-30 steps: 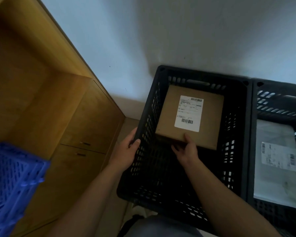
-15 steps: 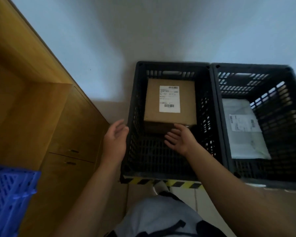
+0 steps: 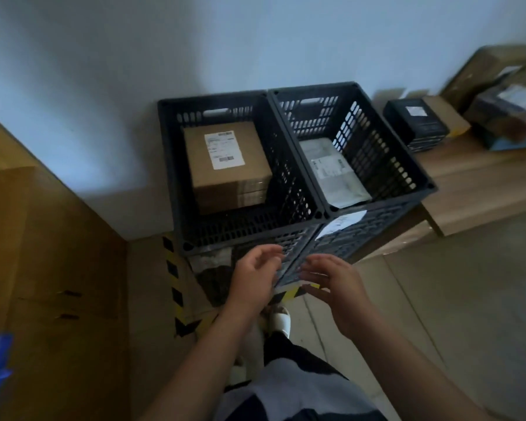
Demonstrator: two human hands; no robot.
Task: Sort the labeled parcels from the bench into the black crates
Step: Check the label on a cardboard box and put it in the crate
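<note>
Brown cardboard parcel (image 3: 227,167) lies flat in the left black crate (image 3: 176,165), pushed toward the far wall of it, white shipping label (image 3: 223,149) facing up. Edges look square, no crushing seen; the print on the label is too small to read. A second box appears stacked beneath it, judging by the layered near face, though I cannot be sure.

Change since a second ago: the right hand (image 3: 336,288) was on the near edge of this parcel, inside the crate, and the left hand (image 3: 254,276) was on the crate's left rim. Both have now pulled back and hang in front of the crates' near walls, fingers loosely spread, holding nothing. The view has also backed off and swung right. Judgement: this parcel is delivered, and the person is freeing up for the next one.

Right black crate (image 3: 419,177) stands touching the left one, side by side against the wall. A pale poly mailer (image 3: 334,174) with its own label lies flat in it.

Farther right, the wooden bench (image 3: 480,183) carries parcels not yet sorted: a dark box (image 3: 416,123) with a small label, tan and brown boxes (image 3: 504,98) behind it, blurred. Judgement: several trips remain.

Yellow-black floor tape (image 3: 176,296) marks the floor near the crates. Wooden cabinet (image 3: 43,268) on the left.
</note>
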